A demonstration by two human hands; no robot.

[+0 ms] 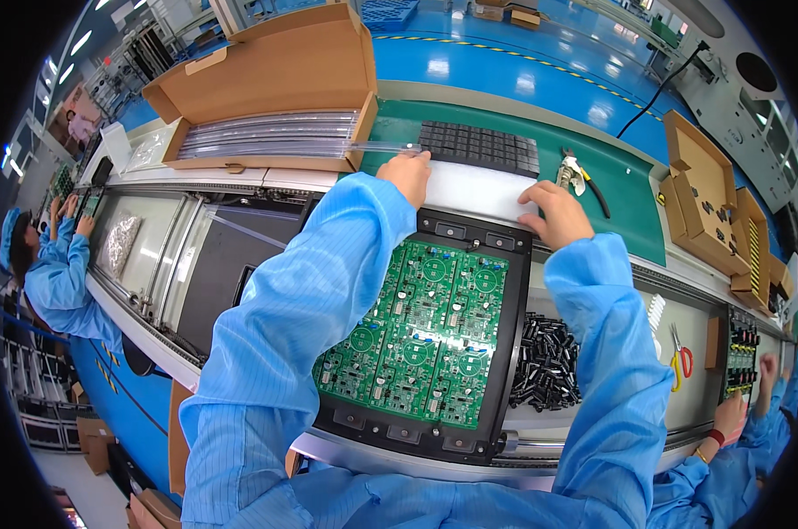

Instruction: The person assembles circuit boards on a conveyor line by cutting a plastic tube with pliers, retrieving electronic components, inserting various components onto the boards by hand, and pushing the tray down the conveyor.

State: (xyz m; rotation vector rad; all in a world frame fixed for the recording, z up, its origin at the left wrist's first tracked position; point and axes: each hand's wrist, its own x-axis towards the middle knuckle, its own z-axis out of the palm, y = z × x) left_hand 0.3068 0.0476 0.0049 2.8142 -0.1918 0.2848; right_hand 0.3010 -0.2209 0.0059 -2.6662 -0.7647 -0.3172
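My left hand (406, 176) is closed at the end of a clear plastic tube (383, 147), which reaches out from the cardboard box; its fingertips are partly hidden. My right hand (559, 216) has its fingers curved and apart, by the right end of a white foam block (478, 189); nothing shows between them. Rows of black parts (478, 144) stand just behind the foam. Below my hands, a panel of green circuit boards (417, 353) lies in a black frame (515, 335).
A cardboard box (267, 70) of clear tubes (267, 137) stands back left. Pliers (597, 187) lie on the green mat (628, 212). Loose black cylindrical parts (547, 361) sit right of the frame, with scissors (681, 357) beyond. Co-workers sit at both sides.
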